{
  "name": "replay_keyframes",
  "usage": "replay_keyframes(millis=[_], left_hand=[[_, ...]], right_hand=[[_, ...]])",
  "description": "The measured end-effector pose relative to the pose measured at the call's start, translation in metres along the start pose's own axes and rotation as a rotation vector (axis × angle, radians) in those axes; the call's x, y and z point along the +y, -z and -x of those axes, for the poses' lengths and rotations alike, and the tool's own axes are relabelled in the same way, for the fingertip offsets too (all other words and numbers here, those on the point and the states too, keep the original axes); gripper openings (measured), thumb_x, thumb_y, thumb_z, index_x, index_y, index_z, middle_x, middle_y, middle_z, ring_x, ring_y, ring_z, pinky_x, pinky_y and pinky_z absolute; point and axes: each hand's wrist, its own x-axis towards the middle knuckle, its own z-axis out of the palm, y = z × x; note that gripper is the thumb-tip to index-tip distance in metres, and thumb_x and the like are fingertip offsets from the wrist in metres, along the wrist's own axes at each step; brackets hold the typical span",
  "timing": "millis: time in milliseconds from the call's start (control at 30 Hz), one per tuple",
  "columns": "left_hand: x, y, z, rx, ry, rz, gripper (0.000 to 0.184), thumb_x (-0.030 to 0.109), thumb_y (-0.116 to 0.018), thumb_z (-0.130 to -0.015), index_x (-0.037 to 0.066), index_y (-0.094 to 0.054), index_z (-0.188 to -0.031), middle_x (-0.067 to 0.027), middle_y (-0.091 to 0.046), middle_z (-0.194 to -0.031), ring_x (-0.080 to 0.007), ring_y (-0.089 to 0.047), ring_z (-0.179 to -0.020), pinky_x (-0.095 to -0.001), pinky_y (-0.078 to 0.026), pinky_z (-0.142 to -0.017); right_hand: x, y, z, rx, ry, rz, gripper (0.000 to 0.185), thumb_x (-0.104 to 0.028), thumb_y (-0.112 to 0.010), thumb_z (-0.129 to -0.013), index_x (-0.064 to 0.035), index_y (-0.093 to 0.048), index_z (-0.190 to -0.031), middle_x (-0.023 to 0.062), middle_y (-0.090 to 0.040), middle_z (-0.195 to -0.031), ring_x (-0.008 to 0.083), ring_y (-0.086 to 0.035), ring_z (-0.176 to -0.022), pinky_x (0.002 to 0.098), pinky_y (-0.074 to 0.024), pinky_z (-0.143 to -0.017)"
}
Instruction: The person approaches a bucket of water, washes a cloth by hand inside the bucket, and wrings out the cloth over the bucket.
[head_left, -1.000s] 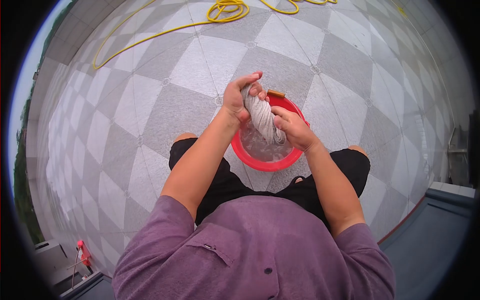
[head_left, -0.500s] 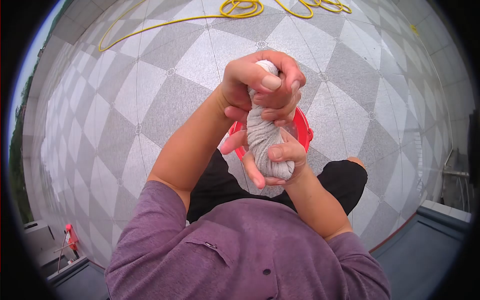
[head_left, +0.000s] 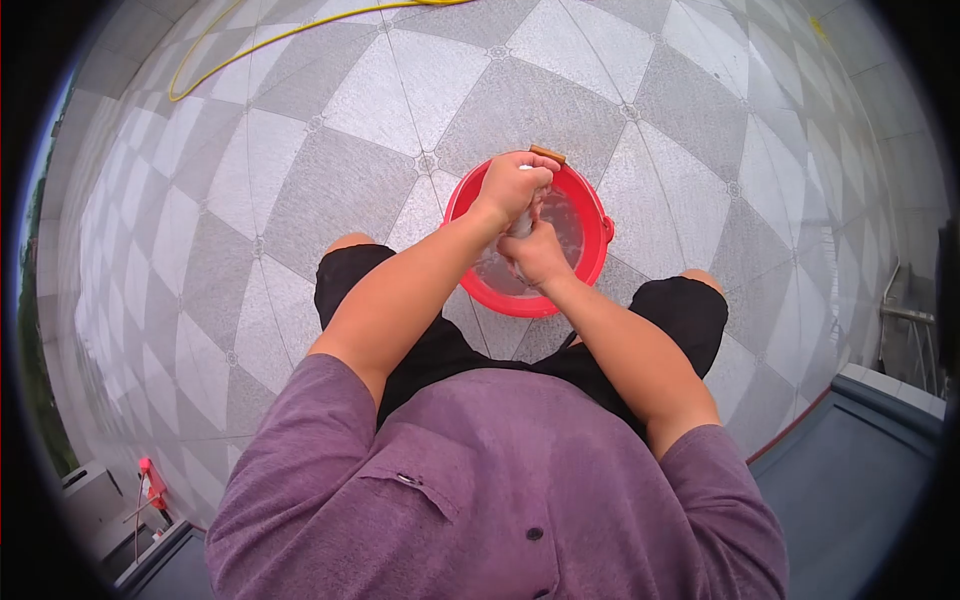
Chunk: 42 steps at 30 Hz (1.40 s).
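A twisted light grey cloth [head_left: 522, 222], mostly covered by my fingers, runs between my two hands over the red bucket [head_left: 512, 302]. My left hand [head_left: 513, 187] is closed around its far end. Closer to me, my right hand [head_left: 541, 254] grips the lower end. Cloudy water [head_left: 567, 232] with some foam shows inside the bucket, below both hands. The bucket's brown handle grip [head_left: 547, 154] lies against the far rim, just beyond my left hand.
The bucket stands on a grey and white tiled floor [head_left: 360, 190] between my knees. A yellow hose [head_left: 270, 42] lies at the far left. A red object [head_left: 152, 483] is at the lower left, and a metal frame [head_left: 908, 318] stands at the right wall.
Both hands have moved down and away from me with the twisted cloth, from chest height to low over the bucket. My right hand has closed more tightly. The view has tilted down.
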Motion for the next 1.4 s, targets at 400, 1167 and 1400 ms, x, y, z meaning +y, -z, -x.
replay_keyframes(millis=[400,1167,1400], left_hand=[[-0.076,0.006,-0.045,0.374,-0.079,-0.671,0.020,0.012,-0.063,-0.084,0.003,-0.076,-0.096,-0.0055,-0.068,-0.068,-0.0118,-0.062,-0.057,-0.0302,-0.051,-0.054],[-0.055,0.012,-0.004,0.747,-0.048,-0.933,0.037,0.027,-0.063,-0.090,0.022,-0.064,-0.126,-0.0144,-0.076,-0.102,-0.0382,-0.072,-0.095,-0.0517,-0.057,-0.083],[0.018,-0.012,0.070,0.633,0.004,-0.641,0.085,0.026,-0.079,-0.083,0.012,-0.034,-0.153,-0.0187,-0.047,-0.144,-0.0418,-0.050,-0.131,-0.0532,-0.044,-0.106]], right_hand=[[0.064,-0.010,-0.042,0.227,-0.130,0.193,0.068,-0.027,-0.079,-0.082,-0.0056,-0.056,-0.142,0.0207,-0.075,-0.114,0.0345,-0.072,-0.108,0.0403,-0.0544,-0.088],[0.110,-0.046,-0.055,0.127,0.078,0.124,0.021,-0.020,-0.075,-0.091,-0.0056,-0.069,-0.105,0.0021,-0.070,-0.094,0.0123,-0.063,-0.080,0.0343,-0.0509,-0.065],[0.101,-0.056,-0.023,-0.181,-0.129,-0.021,0.044,-0.037,-0.077,-0.093,-0.0059,-0.067,-0.122,0.0073,-0.070,-0.106,0.0175,-0.063,-0.088,0.0336,-0.0501,-0.080]])
